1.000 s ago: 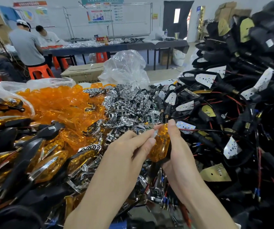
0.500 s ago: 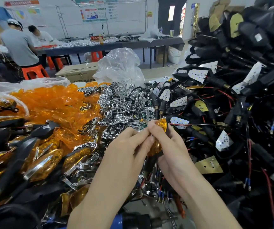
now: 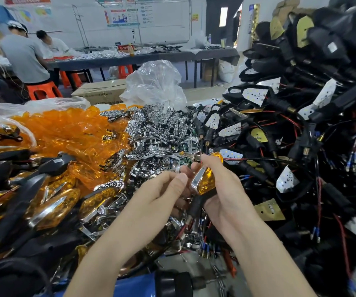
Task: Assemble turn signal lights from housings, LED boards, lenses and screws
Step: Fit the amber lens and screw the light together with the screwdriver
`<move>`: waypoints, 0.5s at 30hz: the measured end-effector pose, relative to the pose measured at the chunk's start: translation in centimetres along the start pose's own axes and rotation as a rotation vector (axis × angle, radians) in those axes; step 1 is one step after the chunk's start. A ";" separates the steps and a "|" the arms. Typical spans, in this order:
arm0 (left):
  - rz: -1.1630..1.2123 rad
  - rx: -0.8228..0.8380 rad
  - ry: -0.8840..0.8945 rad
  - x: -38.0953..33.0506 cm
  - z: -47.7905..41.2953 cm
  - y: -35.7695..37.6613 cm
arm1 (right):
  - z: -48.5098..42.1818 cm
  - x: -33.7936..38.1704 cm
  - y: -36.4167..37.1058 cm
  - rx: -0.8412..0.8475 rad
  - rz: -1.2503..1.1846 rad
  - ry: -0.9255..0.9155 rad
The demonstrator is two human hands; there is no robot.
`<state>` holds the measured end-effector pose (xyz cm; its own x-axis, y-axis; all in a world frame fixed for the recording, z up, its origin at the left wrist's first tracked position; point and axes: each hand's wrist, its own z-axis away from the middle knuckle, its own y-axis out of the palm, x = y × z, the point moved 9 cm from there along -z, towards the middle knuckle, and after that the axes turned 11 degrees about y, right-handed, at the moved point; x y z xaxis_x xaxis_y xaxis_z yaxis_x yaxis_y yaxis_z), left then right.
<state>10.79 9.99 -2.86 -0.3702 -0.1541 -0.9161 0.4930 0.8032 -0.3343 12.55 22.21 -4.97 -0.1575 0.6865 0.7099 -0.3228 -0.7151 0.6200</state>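
A great tangle of black housings (image 3: 314, 67) with white LED boards (image 3: 255, 95) and red and black wires fills the right side and rises well above the hands. On the left lies a broad heap of loose amber lenses (image 3: 69, 129), and in front of it a spread of finished turn signals (image 3: 50, 202) with amber faces and black stems. Between the lenses and the housings sits a mound of chrome reflectors (image 3: 157, 129), with a crumpled clear plastic bag (image 3: 155, 86) behind it. Further back stand a long table (image 3: 130, 57), two seated people beside it, and a cardboard box (image 3: 102, 94) on the floor. A blue tool with a black end (image 3: 172, 284) lies at the bottom edge. The right hand (image 3: 226, 196) grips one turn signal light (image 3: 205, 181) in the air above the chrome mound, its fingers curled round the black body from behind and the thumb laid on the tip of the amber lens. The left hand (image 3: 164, 189) is just beside the light's chrome edge, fingers curled, thumb tip against the forefinger; whether it pinches some small part cannot be told.
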 end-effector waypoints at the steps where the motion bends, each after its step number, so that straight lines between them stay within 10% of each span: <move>1: 0.031 0.008 -0.020 0.2 0.0 0.2 | 0.0 -0.1 0.0 -0.008 0.008 0.005; 15: 0.623 0.034 -0.137 0.4 0.2 2.9 | 0.4 0.8 0.6 -0.006 0.262 -0.148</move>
<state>12.22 12.09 -4.26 0.0970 0.2620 -0.9602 0.6088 0.7476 0.2655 12.58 22.26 -3.93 -0.0981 0.4519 0.8866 -0.2952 -0.8641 0.4077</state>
